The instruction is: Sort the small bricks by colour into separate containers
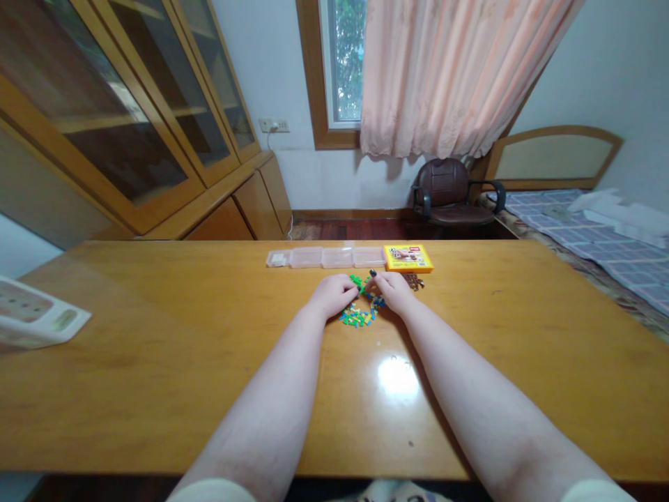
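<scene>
Centrally on the tabletop (209, 335), small green, blue and yellow bricks (356, 320) lie loosely scattered. The left hand (333, 293) is at their left side, the right hand (394, 290) at their right; both hands' fingers curl inward, but I cannot tell whether they pinch anything. Farther right lie brown pieces (414, 282); beyond, clear trays (337, 258) line up left of a yellow box (408, 258).

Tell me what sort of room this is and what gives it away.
Probably a bedroom in a home, perhaps doubling as a study: a bed with a checked cover stands at the right, a pink curtain hangs at the window, and a glass-fronted cabinet lines the left.
</scene>
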`<state>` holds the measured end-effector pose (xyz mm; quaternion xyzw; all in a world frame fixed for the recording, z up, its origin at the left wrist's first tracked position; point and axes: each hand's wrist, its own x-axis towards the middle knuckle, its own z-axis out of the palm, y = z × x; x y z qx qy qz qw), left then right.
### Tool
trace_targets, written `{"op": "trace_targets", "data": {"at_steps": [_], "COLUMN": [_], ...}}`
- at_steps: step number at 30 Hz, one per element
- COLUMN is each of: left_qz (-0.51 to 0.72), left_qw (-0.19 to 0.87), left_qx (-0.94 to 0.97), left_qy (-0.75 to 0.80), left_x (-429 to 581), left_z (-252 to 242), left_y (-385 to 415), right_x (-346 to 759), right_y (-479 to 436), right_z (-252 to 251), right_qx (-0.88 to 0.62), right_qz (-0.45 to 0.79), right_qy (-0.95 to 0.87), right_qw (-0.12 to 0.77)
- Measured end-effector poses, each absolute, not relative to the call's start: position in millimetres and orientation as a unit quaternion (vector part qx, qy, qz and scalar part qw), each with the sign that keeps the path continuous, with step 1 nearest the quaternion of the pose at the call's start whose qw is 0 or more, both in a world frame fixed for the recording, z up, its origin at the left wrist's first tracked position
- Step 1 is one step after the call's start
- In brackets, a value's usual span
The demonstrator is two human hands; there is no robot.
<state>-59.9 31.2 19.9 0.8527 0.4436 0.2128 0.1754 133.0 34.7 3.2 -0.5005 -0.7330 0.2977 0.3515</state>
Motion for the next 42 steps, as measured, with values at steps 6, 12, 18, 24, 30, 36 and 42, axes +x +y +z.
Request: {"op": "trace_targets", "data": {"at_steps": [6, 12, 18, 24, 30, 36, 42], "left_qz": [0.191, 0.203, 0.192, 0.19, 0.213, 0.216, 0.211], "left_qw": [0.166, 0.166, 0.133, 0.126, 0.133, 0.137, 0.143], "left_qx": [0.853, 0.871, 0.883, 0.865, 0.869, 0.866, 0.868], "left_qy": [0.456, 0.415, 0.407, 0.448, 0.427, 0.429, 0.427], "left_x": [-59, -59, -58, -58, -58, -58, -58], "left_z": [20, 23, 22, 17, 17, 19, 21], "left_y": [31, 30, 29, 32, 32, 31, 31], "right_x": [133, 133, 133, 137, 138, 136, 135], "right_y": [34, 32, 34, 33, 27, 25, 26], "right_z": [5, 7, 6, 6, 13, 15, 14], "right_qx": [-0.523, -0.524, -0.531, -0.498, -0.423, -0.414, -0.388], "right_qz": [0.292, 0.295, 0.283, 0.319, 0.375, 0.372, 0.384], "right_qy": [-0.723, -0.724, -0.725, -0.714, -0.758, -0.78, -0.789], "right_qw": [0.345, 0.338, 0.337, 0.374, 0.326, 0.286, 0.284]}}
